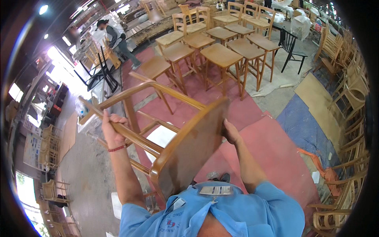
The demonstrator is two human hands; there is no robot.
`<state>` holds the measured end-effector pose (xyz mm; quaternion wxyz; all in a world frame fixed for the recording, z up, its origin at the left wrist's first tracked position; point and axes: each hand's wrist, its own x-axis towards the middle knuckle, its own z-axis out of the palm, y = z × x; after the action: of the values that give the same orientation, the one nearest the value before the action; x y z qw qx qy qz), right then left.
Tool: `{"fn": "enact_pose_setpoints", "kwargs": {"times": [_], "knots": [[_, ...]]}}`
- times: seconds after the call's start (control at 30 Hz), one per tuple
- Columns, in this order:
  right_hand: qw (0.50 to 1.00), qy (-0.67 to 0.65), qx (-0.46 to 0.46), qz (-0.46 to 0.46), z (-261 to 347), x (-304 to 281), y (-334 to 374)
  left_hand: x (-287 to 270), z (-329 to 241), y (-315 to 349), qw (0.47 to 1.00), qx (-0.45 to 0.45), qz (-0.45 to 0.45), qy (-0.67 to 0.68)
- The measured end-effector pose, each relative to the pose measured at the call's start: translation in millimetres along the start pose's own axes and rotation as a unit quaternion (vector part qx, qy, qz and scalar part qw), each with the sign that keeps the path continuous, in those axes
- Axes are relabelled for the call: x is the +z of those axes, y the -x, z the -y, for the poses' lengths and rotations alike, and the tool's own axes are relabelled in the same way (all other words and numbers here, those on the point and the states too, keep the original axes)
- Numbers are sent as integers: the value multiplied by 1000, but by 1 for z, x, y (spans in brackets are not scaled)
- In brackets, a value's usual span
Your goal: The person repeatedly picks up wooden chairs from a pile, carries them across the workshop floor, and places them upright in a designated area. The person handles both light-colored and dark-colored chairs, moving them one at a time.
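Note:
I hold a brown wooden stool tilted on its side in front of my chest. Its glossy seat faces toward me, and its legs and rungs point away to the far left. My left hand is wrapped round one of the legs, a red bracelet on its wrist. At the right edge of the seat, my right hand grips the rim, with its fingertips hidden behind the seat. Past the legs, a white flat piece shows lower down.
Several similar wooden stools stand ahead on red floor sheeting. A black chair is beyond them to the right. Stacked chair frames line the right side. At the far left, a person bends near black frames.

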<state>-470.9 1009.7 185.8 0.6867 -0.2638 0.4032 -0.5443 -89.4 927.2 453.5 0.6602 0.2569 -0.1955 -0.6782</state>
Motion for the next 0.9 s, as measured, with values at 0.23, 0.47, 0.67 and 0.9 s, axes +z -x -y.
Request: {"fn": "enact_pose_setpoints", "kwargs": {"times": [0.23, 0.47, 0.67, 0.9], "knots": [[948, -202, -189, -158, -27, -61, 63, 43, 157, -7, 910, -179, 304, -218], [921, -274, -71, -268, -17, -87, 39, 47, 230, -97, 757, -326, 336, -456], [892, -261, -61, -364, -10, -98, -69, 51, 310, -275, 757, -350, 350, -427], [858, -281, 40, -428, 15, -93, -228, 32, 364, -481, 640, -279, 312, -644]]}}
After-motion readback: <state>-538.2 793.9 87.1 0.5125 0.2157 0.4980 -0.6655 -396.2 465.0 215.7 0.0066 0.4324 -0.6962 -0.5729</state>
